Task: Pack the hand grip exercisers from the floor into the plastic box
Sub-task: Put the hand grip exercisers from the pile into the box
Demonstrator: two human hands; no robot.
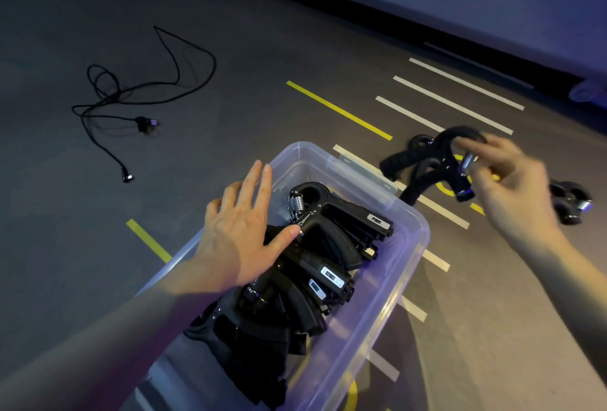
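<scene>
Left hand [241, 235] flat, open on exercisers [315, 266] in box [407, 266], right hand [512, 187] gripping exerciser [437, 156] past rim

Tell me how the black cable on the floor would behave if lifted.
The cable lies in loose tangled loops, so it is probably floppy and would dangle. It looks thin, likely light. Its plug might swing or snag a loop.
</scene>
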